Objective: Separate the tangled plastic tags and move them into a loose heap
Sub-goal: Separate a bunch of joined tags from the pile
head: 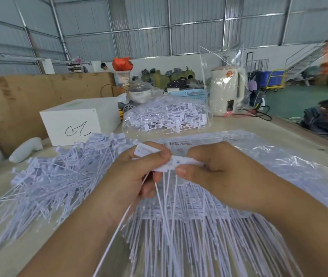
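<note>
I see both hands raised together over the table (291, 134), sharing one small strip of joined white plastic tags (179, 163). The left hand (137, 172) curls its fingers round the left end of the strip, the thumb pressed on top beside a single tag head that sticks up above the knuckles. The right hand (217, 174) pinches the right end between thumb and bent fingers, the thumbnail facing me. The thin tails of the held tags hang straight down between the two wrists. Directly under the hands lies a flat bundle of still-joined tags (189, 226), their tails fanning toward me, resting on a clear plastic sheet (279, 156) spread over the table. To the left sits a loose heap of separated tags (59, 182), lying at mixed angles and just beside the left wrist. Farther back I make out a clear bag of tags (167, 116), a white box (79, 120) with a black scribble on its front, and a cream kettle (227, 90) inside plastic wrap.
</note>
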A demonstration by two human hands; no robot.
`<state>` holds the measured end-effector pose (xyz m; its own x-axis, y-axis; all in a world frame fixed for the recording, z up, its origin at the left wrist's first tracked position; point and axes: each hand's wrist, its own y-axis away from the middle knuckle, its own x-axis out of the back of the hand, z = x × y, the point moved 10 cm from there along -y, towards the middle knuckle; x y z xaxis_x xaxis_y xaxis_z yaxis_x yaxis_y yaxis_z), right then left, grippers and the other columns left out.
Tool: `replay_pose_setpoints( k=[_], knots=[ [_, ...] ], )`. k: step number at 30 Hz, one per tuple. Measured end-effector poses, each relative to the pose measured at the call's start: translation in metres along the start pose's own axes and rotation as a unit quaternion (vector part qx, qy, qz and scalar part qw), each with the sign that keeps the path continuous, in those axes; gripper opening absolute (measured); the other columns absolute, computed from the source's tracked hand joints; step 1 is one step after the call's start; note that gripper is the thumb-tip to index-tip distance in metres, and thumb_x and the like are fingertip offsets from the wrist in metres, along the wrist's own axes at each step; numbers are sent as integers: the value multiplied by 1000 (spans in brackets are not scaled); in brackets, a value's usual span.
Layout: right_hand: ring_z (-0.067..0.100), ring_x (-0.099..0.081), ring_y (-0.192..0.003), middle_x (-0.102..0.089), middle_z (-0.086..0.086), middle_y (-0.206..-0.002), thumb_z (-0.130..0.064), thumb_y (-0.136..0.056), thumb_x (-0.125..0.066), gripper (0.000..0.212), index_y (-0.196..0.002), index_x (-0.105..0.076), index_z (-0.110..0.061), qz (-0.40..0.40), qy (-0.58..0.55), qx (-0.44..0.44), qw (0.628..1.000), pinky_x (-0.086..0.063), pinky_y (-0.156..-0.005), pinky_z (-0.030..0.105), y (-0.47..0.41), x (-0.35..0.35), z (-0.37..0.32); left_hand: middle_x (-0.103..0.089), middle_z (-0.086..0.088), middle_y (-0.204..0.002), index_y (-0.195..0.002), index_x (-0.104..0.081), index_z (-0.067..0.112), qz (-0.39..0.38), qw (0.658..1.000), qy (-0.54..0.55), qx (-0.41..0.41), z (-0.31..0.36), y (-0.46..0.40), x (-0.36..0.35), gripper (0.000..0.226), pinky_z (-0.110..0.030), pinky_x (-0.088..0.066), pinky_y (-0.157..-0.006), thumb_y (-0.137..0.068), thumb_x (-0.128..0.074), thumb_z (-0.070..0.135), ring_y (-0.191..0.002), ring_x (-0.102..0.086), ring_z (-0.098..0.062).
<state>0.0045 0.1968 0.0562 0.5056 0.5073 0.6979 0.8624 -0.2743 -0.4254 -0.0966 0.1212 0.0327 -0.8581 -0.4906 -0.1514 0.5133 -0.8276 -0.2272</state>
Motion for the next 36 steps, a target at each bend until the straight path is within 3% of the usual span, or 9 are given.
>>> replay_pose_setpoints(
  k=[6, 13, 16, 18, 21, 25, 28, 32, 36],
  knots=[
    [8, -32, -41, -38, -10, -48, -42, -93, -56, 43, -60, -38, -20, 60, -3, 15, 998, -26, -43, 23, 1, 5, -12, -47, 2, -49, -64, -70, 24, 38, 998, 3, -45, 11, 2, 5, 15, -13, -25, -37, -56, -83, 22, -40, -36, -8],
    [5, -29, -40, -32, -2, -47, -40, -97, -54, 48, -67, -42, -5, 328, -153, -31, 932, -26, -37, 14, 17, 58, 2, -42, 0, -51, -61, -63, 20, 55, 986, 153, -31, 8, 6, 3, 14, -17, -26, -34, -75, -64, 20, -36, -29, -8],
    [24, -31, -47, -35, 14, -56, -51, -89, -54, 35, -84, -54, -17, 219, -161, -2, 962, -29, -40, 32, 10, 44, -2, -44, -2, -48, -65, -61, 18, 48, 993, 109, -23, 5, 3, 0, 10, -17, -24, -37, -69, -70, 19, -34, -28, -10],
    [23, -37, -46, -44, 0, -54, -59, -86, -54, 28, -105, -52, -39, 96, -144, 17, 985, -34, -42, 34, 3, 13, -11, -44, -3, -47, -67, -60, 18, 13, 997, 76, -21, 2, 3, -8, 13, -17, -22, -40, -71, -73, 16, -33, -29, -10],
    [21, -68, -78, -72, -16, -88, -65, -83, -50, 58, -134, -27, -50, -23, -82, 36, 996, -56, -78, 46, 1, -19, -17, -45, -2, -46, -69, -62, 23, -28, 999, 20, -1, -5, 5, -16, 13, -20, -21, -44, -68, -73, 30, -33, -33, -10],
    [0, -63, -104, -67, -17, -114, -71, -78, -50, 82, -145, -5, -55, -61, -65, 12, 996, -51, -94, 40, 3, -28, -13, -48, -5, -52, -67, -66, 22, -45, 998, -26, 19, -8, 8, -18, 22, -17, -26, -41, -60, -72, 42, -35, -32, -11],
    [-4, -60, -100, -63, -24, -112, -74, -79, -44, 90, -148, 9, -51, -64, 6, -13, 998, -51, -88, 31, 5, -31, -10, -44, -8, -56, -65, -63, 26, -20, 997, -67, 15, -6, 7, -13, 25, -18, -29, -40, -54, -71, 47, -38, -34, -12],
    [-10, -52, -104, -42, -32, -140, -75, -75, -37, 83, -133, 21, -61, -61, 76, -15, 995, -47, -86, 23, 8, -32, -15, -47, 8, -50, -62, -59, 28, -46, 990, -127, -27, -1, 10, -20, 27, -15, -31, -40, -60, -73, 51, -40, -40, -4],
    [-6, -62, -87, -62, -32, -100, -70, -75, -52, 93, -141, 12, -58, -34, 8, -19, 999, -52, -75, 20, 6, -26, -12, -54, 11, -48, -60, -64, 27, -55, 991, -106, -54, 8, 8, -22, 22, -10, -32, -40, -76, -76, 20, -38, -44, -1]
  ],
)
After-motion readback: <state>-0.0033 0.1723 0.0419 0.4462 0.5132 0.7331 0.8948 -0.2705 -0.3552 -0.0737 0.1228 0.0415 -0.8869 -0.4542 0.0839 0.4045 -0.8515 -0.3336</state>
